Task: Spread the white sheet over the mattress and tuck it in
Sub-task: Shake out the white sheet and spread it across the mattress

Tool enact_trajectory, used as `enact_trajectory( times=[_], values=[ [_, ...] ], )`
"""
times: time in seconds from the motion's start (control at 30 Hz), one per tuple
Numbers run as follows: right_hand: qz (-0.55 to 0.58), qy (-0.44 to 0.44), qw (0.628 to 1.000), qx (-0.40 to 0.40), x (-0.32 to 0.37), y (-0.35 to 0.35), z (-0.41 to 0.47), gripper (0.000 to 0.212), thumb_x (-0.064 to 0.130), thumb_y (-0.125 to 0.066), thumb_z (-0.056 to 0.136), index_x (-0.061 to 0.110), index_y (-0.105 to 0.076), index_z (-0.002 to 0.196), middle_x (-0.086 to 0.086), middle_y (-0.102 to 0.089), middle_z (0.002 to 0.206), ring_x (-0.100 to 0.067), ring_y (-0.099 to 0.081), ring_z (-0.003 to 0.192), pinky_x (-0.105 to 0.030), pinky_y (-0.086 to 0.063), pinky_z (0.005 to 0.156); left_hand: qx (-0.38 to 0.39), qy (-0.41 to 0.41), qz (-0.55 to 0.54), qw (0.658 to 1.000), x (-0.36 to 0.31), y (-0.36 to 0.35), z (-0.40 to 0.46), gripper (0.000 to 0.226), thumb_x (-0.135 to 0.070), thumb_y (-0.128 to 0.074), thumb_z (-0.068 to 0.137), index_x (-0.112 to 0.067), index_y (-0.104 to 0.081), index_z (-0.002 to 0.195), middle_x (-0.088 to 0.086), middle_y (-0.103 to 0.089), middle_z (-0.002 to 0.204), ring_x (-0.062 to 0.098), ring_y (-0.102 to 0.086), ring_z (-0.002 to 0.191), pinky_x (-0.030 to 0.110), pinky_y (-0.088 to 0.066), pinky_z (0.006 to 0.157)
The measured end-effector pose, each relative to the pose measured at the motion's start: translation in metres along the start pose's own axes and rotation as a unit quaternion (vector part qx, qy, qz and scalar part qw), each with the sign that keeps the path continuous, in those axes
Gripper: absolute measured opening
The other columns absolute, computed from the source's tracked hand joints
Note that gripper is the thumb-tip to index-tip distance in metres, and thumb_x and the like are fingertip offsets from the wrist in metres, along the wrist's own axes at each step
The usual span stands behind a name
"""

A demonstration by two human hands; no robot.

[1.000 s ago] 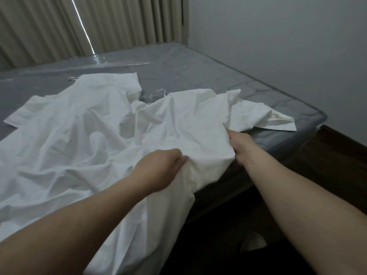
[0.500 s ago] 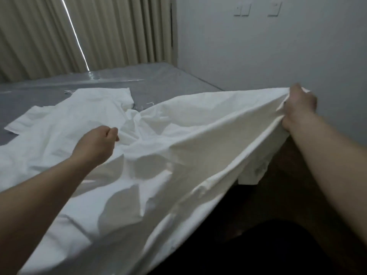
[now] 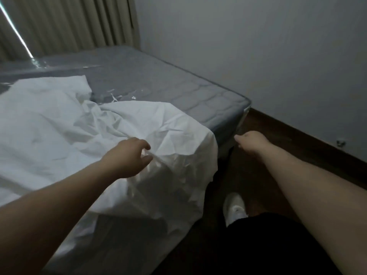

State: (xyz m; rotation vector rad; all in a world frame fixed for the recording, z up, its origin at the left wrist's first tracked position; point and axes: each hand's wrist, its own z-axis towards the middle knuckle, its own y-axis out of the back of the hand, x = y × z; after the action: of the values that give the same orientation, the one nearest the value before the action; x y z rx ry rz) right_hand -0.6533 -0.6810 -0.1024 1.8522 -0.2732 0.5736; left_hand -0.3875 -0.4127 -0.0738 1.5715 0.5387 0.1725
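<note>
The white sheet [image 3: 59, 126] lies rumpled and bunched across the near part of the mattress [image 3: 158, 80], full of creases and folds, nowhere smoothed flat. One edge spills over the mattress's near side and hangs down toward the floor, untucked. The mattress itself is grey and quilted, under a glossy clear plastic wrap; its far half and its right-hand corner by the wall lie bare, uncovered by any sheet.
</note>
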Motion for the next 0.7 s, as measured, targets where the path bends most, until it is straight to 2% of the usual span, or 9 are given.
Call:
enact_trajectory(
  times=[0.1,0.2,0.27,0.33,0.43,0.5,0.57,0.63,0.7],
  values=[
    [0.035,0.075,0.996,-0.022,0.029,-0.015,0.025,0.040,0.041,-0.050,0.106,0.012,-0.072,0.091,-0.011,-0.071,0.102,-0.035,-0.066,0.104,-0.038,-0.050,0.081,-0.014,0.008,0.000,1.000,-0.006,-0.015,0.033,0.063,-0.049,-0.062,0.095,-0.024,-0.045,0.151,0.005,-0.041,0.159,0.029,-0.039,0.143,0.044,-0.037,0.116],
    [0.094,0.110,0.989,-0.031,0.053,-0.055,0.058,0.033,0.037,-0.054,0.103,0.012,-0.069,0.120,-0.010,-0.068,0.125,-0.031,-0.064,0.112,-0.034,-0.047,0.091,-0.042,0.040,-0.011,0.998,-0.011,-0.029,0.072,0.076,-0.055,-0.061,0.095,-0.026,-0.031,0.159,0.008,-0.022,0.168,0.036,-0.023,0.152,0.051,-0.028,0.121],
    [0.126,0.110,0.985,-0.038,0.064,-0.080,0.076,0.036,0.039,-0.054,0.103,0.014,-0.062,0.128,-0.011,-0.057,0.136,-0.028,-0.060,0.106,-0.031,-0.044,0.092,-0.035,0.061,-0.011,0.997,-0.014,-0.038,0.096,0.082,-0.062,-0.059,0.093,-0.028,-0.027,0.160,0.009,-0.019,0.169,0.039,-0.021,0.152,0.053,-0.026,0.121],
    [0.105,0.097,0.989,-0.031,0.070,-0.095,0.092,0.033,0.046,-0.051,0.103,0.018,-0.060,0.119,-0.012,-0.049,0.135,-0.026,-0.055,0.095,-0.033,-0.043,0.091,-0.008,0.071,0.000,0.997,-0.013,-0.047,0.116,0.087,-0.069,-0.057,0.090,-0.030,-0.023,0.160,0.008,-0.018,0.169,0.038,-0.020,0.152,0.055,-0.027,0.122],
    [-0.011,0.126,0.992,-0.020,0.078,-0.084,0.118,0.040,0.046,-0.041,0.104,0.014,-0.066,0.103,-0.016,-0.063,0.123,-0.033,-0.060,0.094,-0.039,-0.047,0.084,0.034,0.082,0.019,0.996,-0.008,-0.055,0.134,0.088,-0.078,-0.053,0.083,-0.032,-0.031,0.155,0.006,-0.029,0.165,0.035,-0.031,0.148,0.056,-0.035,0.118],
    [-0.095,0.148,0.984,0.042,0.087,-0.067,0.129,0.039,0.032,-0.040,0.106,0.009,-0.072,0.108,-0.020,-0.067,0.123,-0.034,-0.062,0.099,-0.038,-0.049,0.084,0.053,0.089,0.037,0.994,-0.010,-0.056,0.142,0.092,-0.087,-0.040,0.070,-0.032,-0.042,0.144,0.002,-0.044,0.152,0.032,-0.044,0.136,0.057,-0.043,0.109],
    [-0.148,0.178,0.967,0.104,0.101,-0.052,0.132,0.033,0.028,-0.050,0.104,0.010,-0.077,0.109,-0.016,-0.072,0.117,-0.031,-0.067,0.105,-0.032,-0.051,0.082,0.064,0.107,0.038,0.991,-0.015,-0.054,0.152,0.092,-0.087,-0.035,0.063,-0.033,-0.047,0.137,-0.003,-0.048,0.142,0.031,-0.047,0.130,0.060,-0.043,0.105],
    [-0.054,0.177,0.968,0.172,0.109,-0.045,0.127,0.028,0.033,-0.065,0.096,0.011,-0.079,0.087,-0.002,-0.076,0.088,-0.019,-0.070,0.085,-0.024,-0.048,0.063,0.074,0.147,0.039,0.986,-0.027,-0.050,0.158,0.072,-0.081,-0.045,0.073,-0.035,-0.052,0.128,-0.009,-0.051,0.136,0.029,-0.049,0.128,0.071,-0.034,0.104],
    [0.015,0.175,0.947,0.268,0.116,-0.042,0.116,0.025,0.023,-0.069,0.094,0.010,-0.074,0.074,0.003,-0.074,0.072,-0.012,-0.066,0.071,-0.019,-0.046,0.054,0.054,0.196,0.017,0.979,-0.043,-0.044,0.160,0.052,-0.075,-0.042,0.087,-0.034,-0.060,0.113,-0.010,-0.060,0.122,0.026,-0.055,0.118,0.080,-0.019,0.106]
  ],
)
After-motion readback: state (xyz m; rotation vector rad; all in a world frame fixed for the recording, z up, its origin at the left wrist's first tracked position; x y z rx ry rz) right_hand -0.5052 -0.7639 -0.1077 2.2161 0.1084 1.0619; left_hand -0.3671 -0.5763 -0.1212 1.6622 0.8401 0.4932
